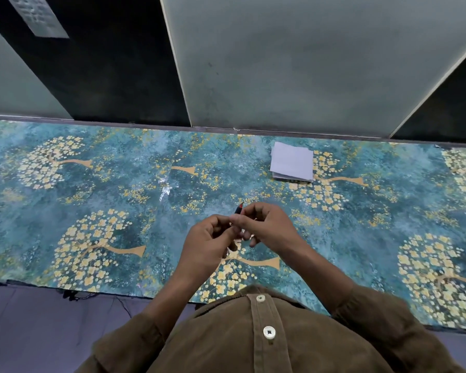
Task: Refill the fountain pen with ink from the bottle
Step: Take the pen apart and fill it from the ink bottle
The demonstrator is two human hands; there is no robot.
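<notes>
Both my hands meet above the middle of the table and grip a small dark fountain pen [239, 209]. Only its dark end with a red tip shows, sticking up and away from my fingers. My left hand [209, 242] is curled around the lower part of the pen. My right hand [267, 224] pinches the pen from the right with thumb and forefinger. The rest of the pen is hidden by my fingers. No ink bottle is in view.
A teal tablecloth [119, 189] with yellow flower trees covers the table. A folded white tissue [292, 165] lies at the back right, near the wall. Grey wall panels and dark gaps rise behind the table's far edge.
</notes>
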